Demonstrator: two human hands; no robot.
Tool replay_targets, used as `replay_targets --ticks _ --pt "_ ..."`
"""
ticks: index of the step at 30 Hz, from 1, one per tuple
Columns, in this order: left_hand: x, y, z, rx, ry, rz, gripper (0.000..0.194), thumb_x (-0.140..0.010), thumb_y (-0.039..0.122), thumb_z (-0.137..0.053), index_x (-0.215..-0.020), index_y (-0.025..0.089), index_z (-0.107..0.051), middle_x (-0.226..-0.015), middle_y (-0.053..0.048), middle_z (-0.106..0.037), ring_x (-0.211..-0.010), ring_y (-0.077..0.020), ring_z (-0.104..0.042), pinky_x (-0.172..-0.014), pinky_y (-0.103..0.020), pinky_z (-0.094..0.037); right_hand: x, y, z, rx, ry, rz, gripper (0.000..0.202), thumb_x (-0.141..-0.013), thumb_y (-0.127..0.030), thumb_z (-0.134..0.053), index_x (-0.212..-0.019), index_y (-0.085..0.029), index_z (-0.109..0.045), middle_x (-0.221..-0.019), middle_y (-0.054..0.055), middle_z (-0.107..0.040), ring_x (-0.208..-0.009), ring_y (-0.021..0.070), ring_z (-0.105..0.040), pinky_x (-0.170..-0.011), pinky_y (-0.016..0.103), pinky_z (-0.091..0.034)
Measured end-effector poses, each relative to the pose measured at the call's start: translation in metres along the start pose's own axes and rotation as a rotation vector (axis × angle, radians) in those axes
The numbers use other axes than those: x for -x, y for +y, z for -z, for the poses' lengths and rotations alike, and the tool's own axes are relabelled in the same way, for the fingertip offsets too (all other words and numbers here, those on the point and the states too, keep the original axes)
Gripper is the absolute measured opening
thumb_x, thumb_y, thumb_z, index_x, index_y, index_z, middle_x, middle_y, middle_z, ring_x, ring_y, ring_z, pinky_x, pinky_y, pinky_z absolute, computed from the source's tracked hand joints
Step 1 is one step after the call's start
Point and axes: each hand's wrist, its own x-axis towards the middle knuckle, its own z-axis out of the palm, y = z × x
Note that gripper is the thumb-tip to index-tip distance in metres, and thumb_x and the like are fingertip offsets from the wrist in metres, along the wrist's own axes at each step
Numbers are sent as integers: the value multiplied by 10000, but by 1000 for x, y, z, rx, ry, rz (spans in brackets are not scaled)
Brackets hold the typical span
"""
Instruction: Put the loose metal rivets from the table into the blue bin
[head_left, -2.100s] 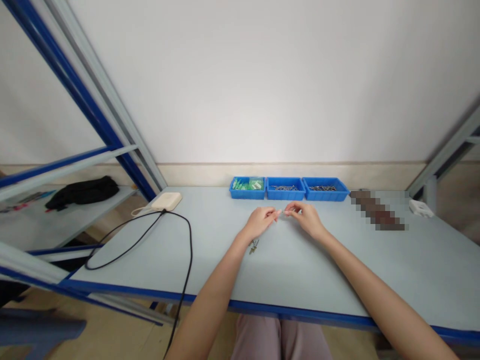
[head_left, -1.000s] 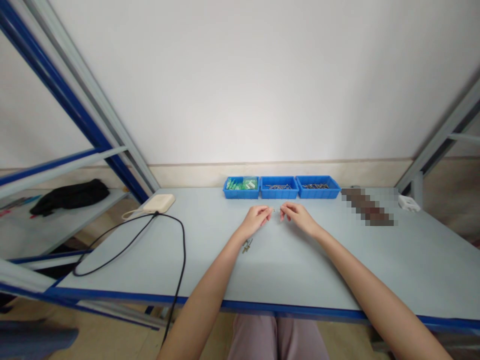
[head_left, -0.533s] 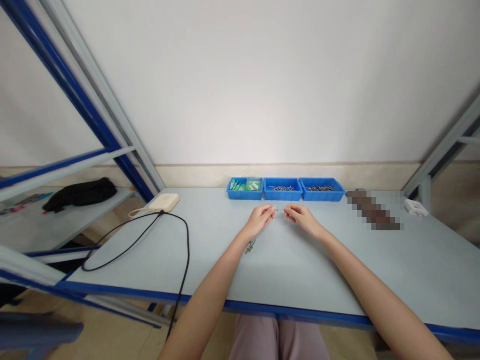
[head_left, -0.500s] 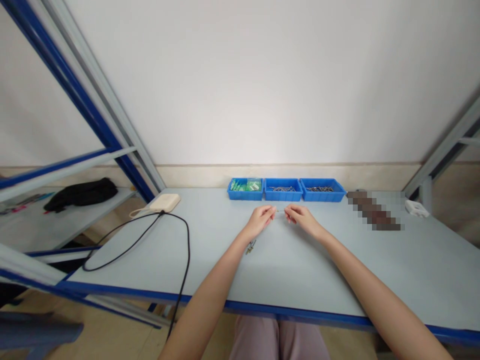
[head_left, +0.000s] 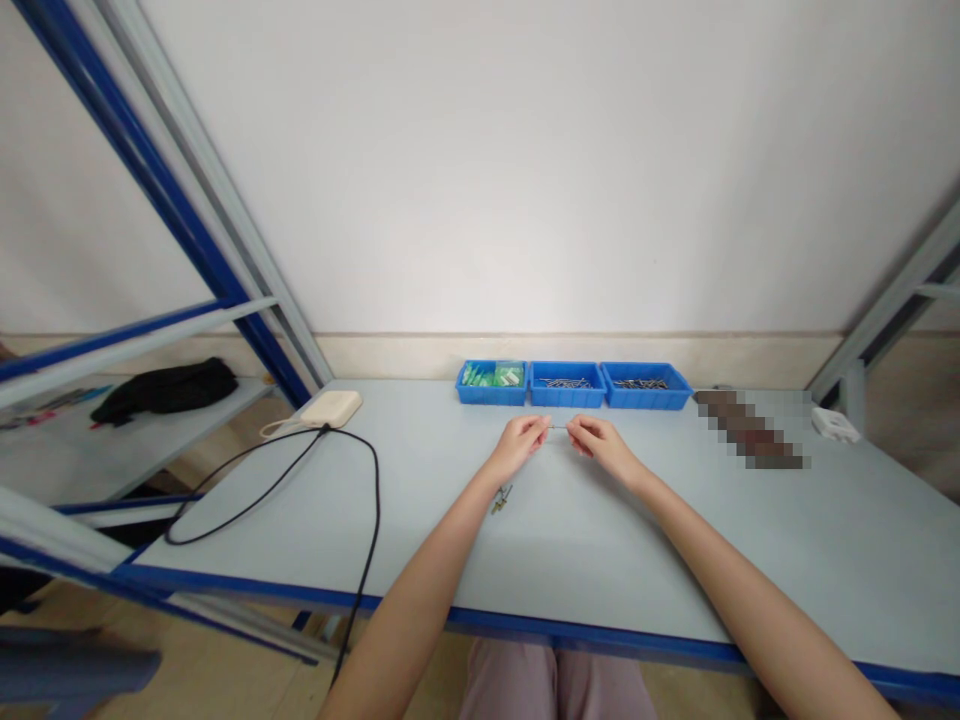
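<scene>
My left hand (head_left: 523, 443) is closed in a pinch above the table, just in front of the blue bins. From its fingertips a thin metal screw (head_left: 559, 428) runs level across to my right hand (head_left: 598, 444), which pinches the other end. The screw's ends are hidden by the fingers, and it is too small to make out its thread or head. Beside my left wrist lies a small group of metal pieces (head_left: 501, 500), some silver and thin, some brass-coloured.
Three blue bins stand along the wall: one with green and white packets (head_left: 491, 376), two with silver screw-like pieces (head_left: 566, 384) (head_left: 640, 384). A white box (head_left: 330, 408) with a black cable (head_left: 377, 500) is on the left. A white object (head_left: 835, 425) and a pixelated patch are right.
My right hand has come slightly closer to my left, and the thin screw now visibly spans the gap between both hands. The view has tilted a little.
</scene>
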Motion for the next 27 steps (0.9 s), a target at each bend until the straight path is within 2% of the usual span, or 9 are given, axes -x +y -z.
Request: replay_targets --ticks 3,8,13,15,17,19,23,25,27 --pt "1 0 0 -14 7 -17 454 -824 557 -424 -606 162 -468 -425 64 -336 -393 -59 -275 -434 -200 -216 1 -1 -2 -15 -28 -26 351 -834 -467 -430 -625 -188 -474 -472 -50 -418 -453 100 -379 -493 243 -302" --pt "1 1 1 -25 -8 -45 379 -811 530 -470 -764 158 -522 -423 79 -364 -376 -67 -285 -436 -200 -230 1 -2 -1 -63 -12 -72 297 -795 -471 -476 -721 -184 -494 -502 -49 -473 -420 96 -401 -450 231 -309" --pt "2 3 1 -67 -24 2 501 -805 602 -423 -583 158 -486 -419 65 -335 -390 -65 -286 -445 -209 -227 6 -12 11 -51 -289 -141 340 -793 -493 -489 -661 -180 -469 -494 -51 -442 -431 85 -396 -447 218 -318" --pt "1 2 2 -72 -11 18 547 -808 632 -378 -560 157 -487 -410 59 -333 -389 -69 -292 -442 -214 -227 5 -15 23 -42 -319 -137 360 -797 -506 -480 -645 -180 -462 -506 -45 -448 -441 84 -400 -458 218 -330" --pt "0 0 4 -70 20 23 569 -805 653 -351 -565 158 -499 -401 58 -334 -385 -74 -297 -439 -218 -229 -2 -16 42 -4 -226 -111 376 -811 -511 -451 -627 -183 -448 -517 -39 -447 -449 86 -404 -468 220 -337" --pt "-3 -3 7 -65 62 18 580 -796 669 -344 -565 160 -500 -397 56 -342 -383 -76 -300 -436 -220 -232 -13 -13 69 118 -43 -106 381 -839 -496 -400 -621 -186 -441 -515 -32 -444 -451 96 -416 -472 226 -339" --pt "-8 -6 17 -62 127 1 597 -781 695 -332 -553 166 -486 -380 59 -338 -373 -77 -301 -434 -221 -245 -32 -4 120 642 406 -192 414 -894 -413 -343 -614 -158 -512 -549 68 -529 -537 176 -527 -547 293 -385" --pt "-10 -6 21 -63 161 -2 602 -778 701 -330 -549 167 -484 -374 61 -335 -368 -75 -300 -433 -220 -249 -32 -2 126 787 541 -205 402 -900 -377 -376 -649 -122 -559 -627 160 -575 -656 249 -580 -623 355 -395" --pt "-11 -5 25 -56 203 -7 603 -777 703 -335 -545 166 -483 -371 61 -335 -366 -73 -298 -431 -219 -248 -26 -3 112 921 594 -189 381 -905 -365 -394 -720 -100 -596 -682 209 -596 -728 299 -595 -666 396 -389"
